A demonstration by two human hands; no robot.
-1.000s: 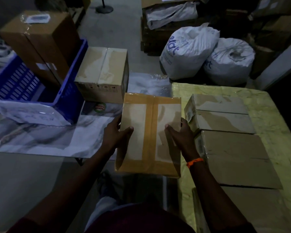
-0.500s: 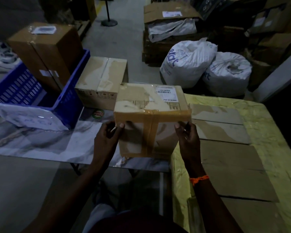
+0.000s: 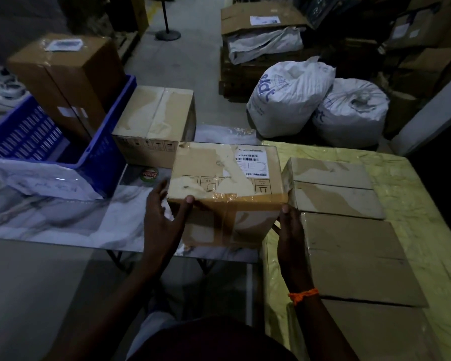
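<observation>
A taped cardboard box (image 3: 227,188) with a white shipping label on its top face sits on the marble-patterned table (image 3: 63,217), near its right end. My left hand (image 3: 162,217) grips the box's near left corner, thumb on the top edge. My right hand (image 3: 290,230), with an orange band at the wrist, holds the near right corner, thumb up on the edge.
A blue crate (image 3: 50,142) holding a tall brown box (image 3: 68,82) stands at left, a second box (image 3: 154,126) behind. Flat cartons (image 3: 349,225) lie on the yellow-covered table (image 3: 414,204) at right. White sacks (image 3: 289,97) and stacked cardboard sit on the floor beyond.
The box was tipped up with its taped bottom facing me; it has been rotated down so the labelled face is on top, and set on the table. Both hands stayed on its near corners.
</observation>
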